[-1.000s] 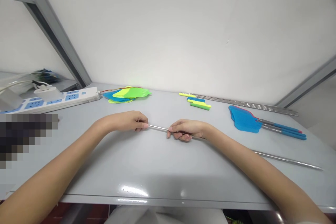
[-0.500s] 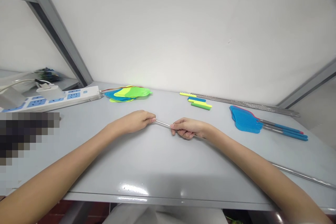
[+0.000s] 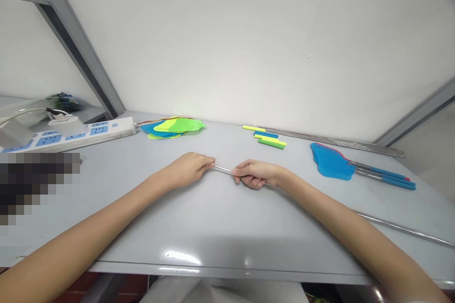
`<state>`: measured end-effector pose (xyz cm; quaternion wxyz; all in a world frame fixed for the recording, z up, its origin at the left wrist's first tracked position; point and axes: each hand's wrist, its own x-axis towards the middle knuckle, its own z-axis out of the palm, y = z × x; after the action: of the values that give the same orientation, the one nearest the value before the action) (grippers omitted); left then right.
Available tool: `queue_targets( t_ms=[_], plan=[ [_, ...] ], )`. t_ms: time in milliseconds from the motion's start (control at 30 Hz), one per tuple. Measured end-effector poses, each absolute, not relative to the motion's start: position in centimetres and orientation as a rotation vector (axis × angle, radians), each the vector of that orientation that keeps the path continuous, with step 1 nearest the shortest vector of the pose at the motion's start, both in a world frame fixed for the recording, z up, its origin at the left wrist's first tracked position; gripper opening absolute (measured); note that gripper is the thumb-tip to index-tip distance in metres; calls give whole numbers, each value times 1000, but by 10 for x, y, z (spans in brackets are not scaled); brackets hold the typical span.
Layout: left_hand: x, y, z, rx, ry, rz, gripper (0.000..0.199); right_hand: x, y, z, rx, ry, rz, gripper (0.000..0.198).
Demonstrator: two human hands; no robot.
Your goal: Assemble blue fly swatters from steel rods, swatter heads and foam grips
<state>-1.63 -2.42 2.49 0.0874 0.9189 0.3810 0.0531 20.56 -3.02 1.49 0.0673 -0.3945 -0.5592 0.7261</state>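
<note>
A thin metal rod lies between my two hands above the middle of the table. My left hand pinches its left end between thumb and fingers; that tip is hidden. Close by on the right, my right hand is closed around the rod, with the fingers curled beneath. Past my right forearm, a thicker shiny tube slants to the right edge of the view. It lines up with the rod, though my arm covers the stretch between.
Flat blue, yellow and green swatter heads lie at the back left beside a white power strip. Coloured handle grips and metal rods lie along the wall. Blue fly swatters rest on the right.
My left hand has moved slightly right, so a little less rod shows between the hands. The tube at the right has shifted up in view. My right hand has barely moved.
</note>
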Motion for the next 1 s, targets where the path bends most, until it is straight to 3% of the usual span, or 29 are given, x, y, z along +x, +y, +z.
queue_targets(
  t_ms=[633,1000],
  plan=[
    [-7,-33,18,2820,1111,192,22,208,-29,14,-1124,-1752,2210,26],
    [-14,-29,36,2589,1126,179,37,204,-31,15,-1148,-1729,2173,28]
  ],
)
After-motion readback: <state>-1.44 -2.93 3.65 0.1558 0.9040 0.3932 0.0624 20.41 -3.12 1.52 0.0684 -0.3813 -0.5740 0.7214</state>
